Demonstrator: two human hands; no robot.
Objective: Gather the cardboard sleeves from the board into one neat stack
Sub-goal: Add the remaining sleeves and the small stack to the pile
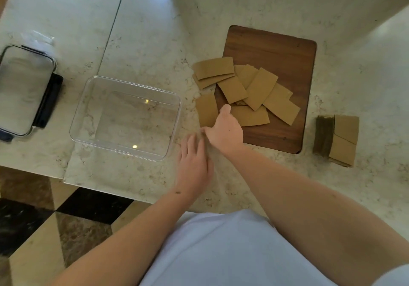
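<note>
On the pale marble worktop (143, 42) the dark wooden board (278, 48) is lying as the landmark for all places; a loose, overlapping scatter of brown cardboard sleeves (261, 88) is covering the near-left part of the board; two overlapping sleeves (213, 67) are hanging over its left edge onto the worktop, and one single sleeve (207, 108) is lying just beside the board's left edge, on the worktop; to the right of the board, apart from it, a neat stack of sleeves (340, 138) is standing on the worktop.

At the near-left corner of the board the right hand (225, 129) is reaching; its thumb is pointing toward the scattered sleeves and its fingers are bending down at the near end of the single sleeve; I cannot tell if it is really gripping that sleeve, because the fingers are blurred; the left hand (194, 164) is lying just nearer to the person than the right hand, left of the board, with fingers straight and lightly spread, flat over the worktop, holding nothing that I can see.

To the left of the board a clear plastic container (88, 117) is standing without lid; farther left from the board a clear lid with dark clips (24, 86) is resting on the worktop.
</note>
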